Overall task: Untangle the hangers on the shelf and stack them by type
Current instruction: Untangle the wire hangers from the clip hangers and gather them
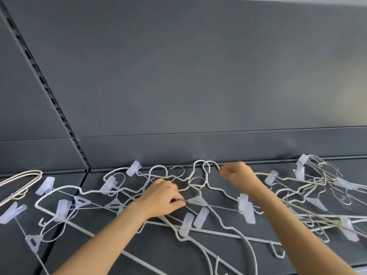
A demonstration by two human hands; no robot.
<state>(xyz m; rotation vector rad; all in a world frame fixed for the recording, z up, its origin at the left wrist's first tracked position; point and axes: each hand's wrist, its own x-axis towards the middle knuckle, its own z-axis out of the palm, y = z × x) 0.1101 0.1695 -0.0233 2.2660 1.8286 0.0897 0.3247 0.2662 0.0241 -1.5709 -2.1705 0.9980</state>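
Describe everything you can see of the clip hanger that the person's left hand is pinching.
The clip hanger is thin silvery wire with a translucent triangular plastic neck piece and a slim hook. It lies flat on the grey shelf inside the tangle, crossed by thicker white hangers. The left hand pinches its wire beside the neck piece. Which clips are its own is unclear.

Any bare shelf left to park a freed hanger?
Bare: near-left shelf between the corner clip hanger and left forearm; a smaller gap between the forearms. Crowded: the tangle around left hand and right hand, plus right-end pile.
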